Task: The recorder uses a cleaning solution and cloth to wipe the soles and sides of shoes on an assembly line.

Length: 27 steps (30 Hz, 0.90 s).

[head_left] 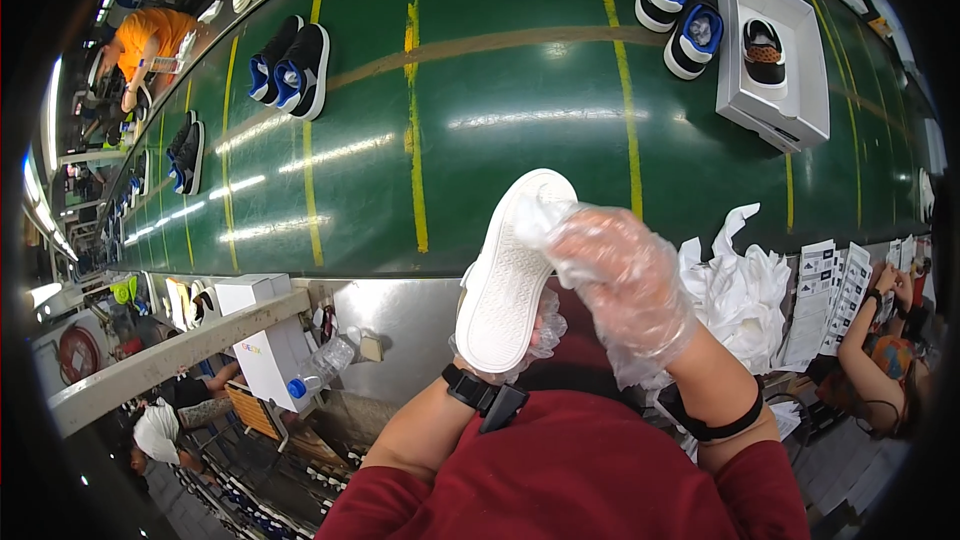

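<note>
A shoe [503, 290] is held sole-up in front of my chest, its white textured sole facing me. My left hand [546, 332], in a clear plastic glove, is closed around it from beneath and mostly hidden behind it. My right hand [630, 285], also in a clear plastic glove, is closed on a white wipe [540, 220]. That wipe rests against the upper part of the sole. The shoe's upper is almost wholly hidden.
A green conveyor belt [510, 160] with yellow lines carries pairs of dark shoes [290, 70] and a white box [775, 115] holding one shoe. A heap of white wipes [738, 290] lies at right, beside printed sheets [830, 300]. A plastic bottle [325, 360] stands lower left. Other people work nearby.
</note>
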Motion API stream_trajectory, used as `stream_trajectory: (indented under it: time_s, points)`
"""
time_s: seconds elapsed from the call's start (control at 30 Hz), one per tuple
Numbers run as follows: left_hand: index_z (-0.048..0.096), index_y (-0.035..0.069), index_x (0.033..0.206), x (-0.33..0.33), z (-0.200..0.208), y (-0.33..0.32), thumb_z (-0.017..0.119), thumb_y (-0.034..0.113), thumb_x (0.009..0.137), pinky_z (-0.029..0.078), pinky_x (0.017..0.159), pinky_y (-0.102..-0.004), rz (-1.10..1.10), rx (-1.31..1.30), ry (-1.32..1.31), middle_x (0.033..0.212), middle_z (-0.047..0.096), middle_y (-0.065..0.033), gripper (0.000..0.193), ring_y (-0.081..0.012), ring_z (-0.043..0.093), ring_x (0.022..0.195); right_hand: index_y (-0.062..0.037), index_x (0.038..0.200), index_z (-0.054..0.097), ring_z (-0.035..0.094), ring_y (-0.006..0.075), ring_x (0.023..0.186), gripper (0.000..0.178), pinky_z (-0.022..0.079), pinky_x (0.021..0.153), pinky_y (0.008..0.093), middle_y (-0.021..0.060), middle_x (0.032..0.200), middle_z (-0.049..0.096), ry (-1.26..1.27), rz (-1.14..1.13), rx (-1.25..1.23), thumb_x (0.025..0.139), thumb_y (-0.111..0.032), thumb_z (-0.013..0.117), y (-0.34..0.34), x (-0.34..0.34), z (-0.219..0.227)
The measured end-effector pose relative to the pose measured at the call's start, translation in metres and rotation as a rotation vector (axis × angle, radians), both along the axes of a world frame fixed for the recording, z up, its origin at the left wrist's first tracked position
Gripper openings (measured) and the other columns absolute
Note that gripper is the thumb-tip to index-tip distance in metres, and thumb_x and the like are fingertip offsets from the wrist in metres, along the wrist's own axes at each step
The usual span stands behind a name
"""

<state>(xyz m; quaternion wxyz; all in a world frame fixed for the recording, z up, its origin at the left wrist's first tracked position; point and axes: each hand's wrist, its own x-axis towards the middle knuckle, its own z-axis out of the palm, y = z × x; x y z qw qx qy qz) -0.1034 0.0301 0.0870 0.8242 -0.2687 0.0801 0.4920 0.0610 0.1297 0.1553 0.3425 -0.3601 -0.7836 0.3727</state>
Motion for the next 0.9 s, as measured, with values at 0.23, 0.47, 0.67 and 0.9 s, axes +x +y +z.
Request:
stream_trajectory:
  time_s: [0.23,0.47,0.67,0.9]
  points:
    - [0.051,0.004,0.122,-0.016,-0.021,-0.009,0.048,0.049,0.089,0.052,0.067,-0.0412,-0.145,0.086,0.018,0.111,0.054,-0.0172,0.056,-0.0258,0.055,0.097,-0.0068,0.124,0.056,0.057,0.0234,0.105,0.050,0.047,0.094,0.0344,0.0089,0.116,0.059,-0.225,0.492,0.428,0.075,-0.018,0.058,-0.012,-0.044,-0.005]
    - [0.052,0.004,0.120,-0.024,0.010,0.007,0.047,0.051,0.088,0.045,0.051,-0.0303,-0.182,0.008,-0.073,0.089,0.055,-0.0170,0.057,-0.0247,0.051,0.075,-0.0103,0.103,0.064,0.059,0.0271,0.101,0.028,0.046,0.093,0.0352,0.0067,0.109,0.064,-0.515,0.084,0.169,0.077,-0.009,0.053,0.072,0.041,-0.104]
    - [0.050,-0.002,0.117,-0.027,-0.005,0.010,0.052,0.045,0.089,0.044,0.047,-0.0262,-0.245,-0.029,-0.629,0.082,0.055,-0.0142,0.054,-0.0208,0.053,0.063,-0.0188,0.106,0.067,0.059,0.0234,0.102,0.033,0.050,0.089,0.0336,0.0041,0.105,0.066,-0.174,0.181,0.252,0.077,-0.005,0.056,0.037,-0.022,-0.041]
    - [0.054,-0.002,0.080,-0.030,-0.016,-0.008,0.056,0.035,0.089,0.036,0.036,-0.0273,-0.121,0.249,0.226,0.061,0.050,-0.0115,0.037,-0.0164,0.042,0.041,-0.0112,0.091,0.068,0.062,0.0308,0.096,0.029,0.050,0.087,0.0370,0.0100,0.101,0.067,-0.080,0.018,-0.060,0.069,0.006,0.061,0.066,0.008,-0.083]
